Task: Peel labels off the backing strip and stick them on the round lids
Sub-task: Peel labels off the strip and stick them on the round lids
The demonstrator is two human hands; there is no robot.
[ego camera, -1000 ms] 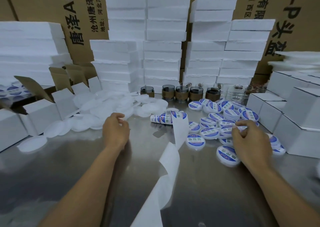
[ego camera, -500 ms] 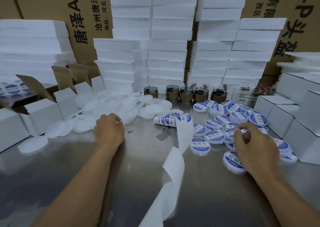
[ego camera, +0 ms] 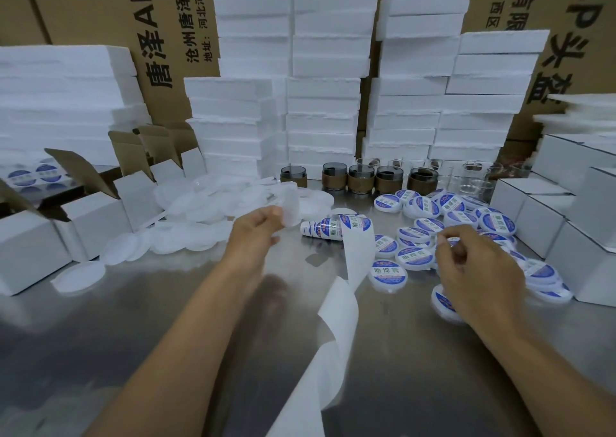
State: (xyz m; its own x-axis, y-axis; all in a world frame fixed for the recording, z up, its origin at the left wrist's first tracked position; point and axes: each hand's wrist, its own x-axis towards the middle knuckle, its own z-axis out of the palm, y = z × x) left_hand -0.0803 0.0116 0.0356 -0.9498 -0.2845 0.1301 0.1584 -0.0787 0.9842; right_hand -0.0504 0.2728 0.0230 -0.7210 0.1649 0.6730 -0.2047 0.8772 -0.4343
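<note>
Blank lid [ego camera: 290,208] pinched in left hand [ego camera: 256,233] fingers, raised off the surface. Right hand [ego camera: 476,270] fingers, well to its right, pinch what looks like a peeled label [ego camera: 450,241]. Backing strip [ego camera: 358,256] runs lengthwise toward the person between them.

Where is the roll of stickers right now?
In the head view, the sticker roll lies on the metal table, just right of the left hand, with the labelled lids on its other side.
</note>
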